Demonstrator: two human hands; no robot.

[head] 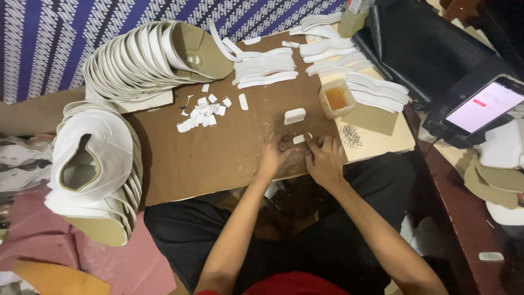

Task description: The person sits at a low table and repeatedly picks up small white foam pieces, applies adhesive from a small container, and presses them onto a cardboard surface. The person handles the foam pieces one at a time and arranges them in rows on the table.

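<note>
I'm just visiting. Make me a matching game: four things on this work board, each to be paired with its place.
Things:
1. small plastic cup of amber liquid
2. heap of tiny white pieces
3. fanned stack of white shaped pieces
4. phone with a lit screen

Places:
A. far right, off the board
B. far left corner of the board
C. right part of the board
D. middle of the board

Pairs: 1-C, 2-D, 3-B, 4-A

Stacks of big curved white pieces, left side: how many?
2. One fanned stack at the board's far-left corner, one stack off its near-left edge. Pieces underneath are hidden.
</note>
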